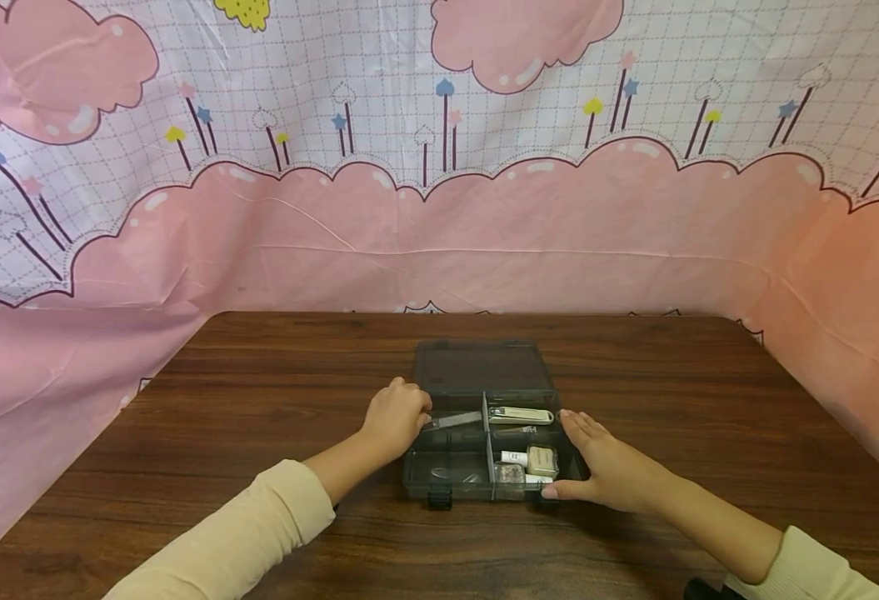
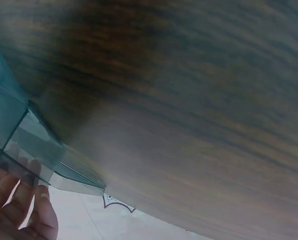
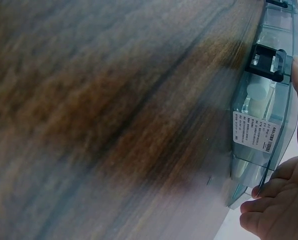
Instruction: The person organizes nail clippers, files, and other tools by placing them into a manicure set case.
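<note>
A dark translucent divided case lies unlatched on the table, its lid folded back. My left hand reaches over its left rim with curled fingers and pinches the end of a flat silvery strip, likely a nail file, in the rear left compartment. Fingertips show through the plastic in the left wrist view. My right hand rests on the right side, thumb at the front corner and fingers fairly straight. A nail clipper occupies the rear right compartment; nail polish bottles fill the front right.
The wooden table surrounds the case. A patterned pink and white cloth hangs behind it and at both sides. Black latches and a white label are on the case's walls. Small clear pieces lie in the front left compartment.
</note>
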Tool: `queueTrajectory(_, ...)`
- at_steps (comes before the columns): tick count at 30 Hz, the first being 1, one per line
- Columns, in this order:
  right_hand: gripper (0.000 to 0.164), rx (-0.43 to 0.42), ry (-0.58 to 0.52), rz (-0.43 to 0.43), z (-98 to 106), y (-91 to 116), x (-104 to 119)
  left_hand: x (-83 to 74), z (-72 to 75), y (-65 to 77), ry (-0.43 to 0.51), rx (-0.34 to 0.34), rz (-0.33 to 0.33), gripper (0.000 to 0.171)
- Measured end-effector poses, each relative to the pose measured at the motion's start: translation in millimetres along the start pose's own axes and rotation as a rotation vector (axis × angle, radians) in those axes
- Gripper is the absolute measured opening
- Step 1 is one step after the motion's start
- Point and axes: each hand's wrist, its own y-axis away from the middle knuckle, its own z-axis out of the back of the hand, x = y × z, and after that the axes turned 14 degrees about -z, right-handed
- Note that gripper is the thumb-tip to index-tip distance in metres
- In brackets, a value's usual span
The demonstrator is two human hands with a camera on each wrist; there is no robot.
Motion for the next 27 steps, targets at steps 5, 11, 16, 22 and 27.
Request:
queueTrajectory(5,0.11,-0.001,0.0,0.001,-0.2,0.7,-0.3,1.5,-0.3,2.5,0.021,-0.055,-0.02,0.009)
queueTrajectory(11,0.111,-0.003,0.003,-0.003,1.4,1.1,-0.8,5.4,3.9,5.3,0.068,-0.197,-0.056,0.006)
queueTrajectory(16,0.11,-0.011,0.011,0.0,2.0,1.6,-1.2,8.9,9.2,7.9,0.064,-0.277,-0.053,0.006)
queueTrajectory(22,0.11,-0.013,0.017,0.005,2.8,1.3,-1.8,14.3,12.3,14.0,0.044,-0.301,-0.051,0.005)
queueTrajectory(27,0.11,0.002,0.024,-0.001,3.9,0.4,-2.2,18.6,14.3,22.1,0.059,-0.301,-0.034,0.005)
